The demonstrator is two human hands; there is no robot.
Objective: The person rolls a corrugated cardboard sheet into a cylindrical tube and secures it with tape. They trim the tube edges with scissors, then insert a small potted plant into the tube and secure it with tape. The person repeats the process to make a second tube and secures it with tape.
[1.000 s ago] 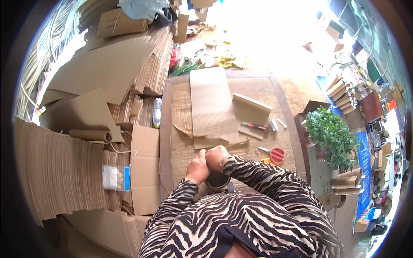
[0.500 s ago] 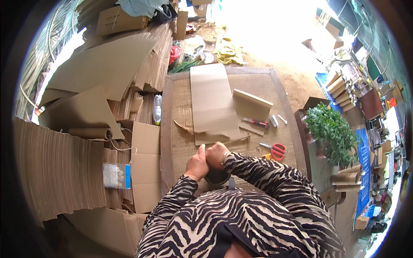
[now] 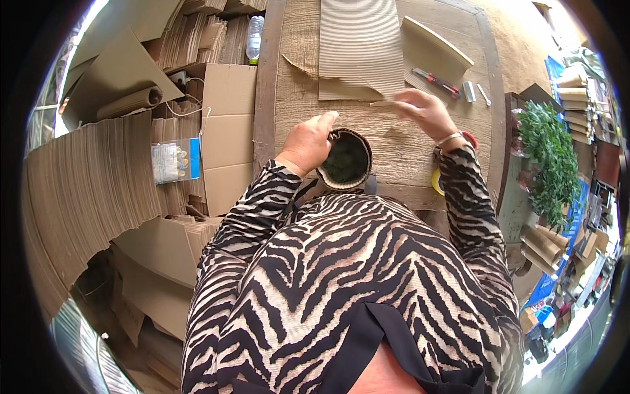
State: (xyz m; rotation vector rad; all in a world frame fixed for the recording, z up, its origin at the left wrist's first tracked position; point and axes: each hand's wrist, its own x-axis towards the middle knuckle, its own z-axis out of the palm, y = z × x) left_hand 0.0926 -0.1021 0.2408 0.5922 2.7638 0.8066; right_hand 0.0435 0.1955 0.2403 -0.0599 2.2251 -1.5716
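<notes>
My left hand (image 3: 307, 143) grips the left side of a round, open-topped container (image 3: 366, 141) whose wall looks like corrugated cardboard. The container is close to my body at the table's near edge; its inside is dark greenish and hard to make out. My right hand (image 3: 426, 116) is raised to the right of it, fingers smeared by motion. A thin brown strip (image 3: 380, 104) shows at those fingertips; whether they hold it I cannot tell. Beyond lies a ribbed cardboard sheet (image 3: 359, 49) with a ragged near edge. A red-handled cutter knife (image 3: 436, 83) lies to its right.
A folded cardboard piece (image 3: 436, 49), a small grey-white block (image 3: 468, 91) and a white stick (image 3: 483, 95) lie on the wooden table (image 3: 295, 98). Yellow tape (image 3: 438, 182) is beside my right sleeve. Stacked cardboard (image 3: 98, 197) stands left; a leafy green plant (image 3: 548, 157) right.
My hands were together over the container; the right has moved away to the right, uncovering the opening. My left hand stays on the container. The view has tilted down toward my body.
</notes>
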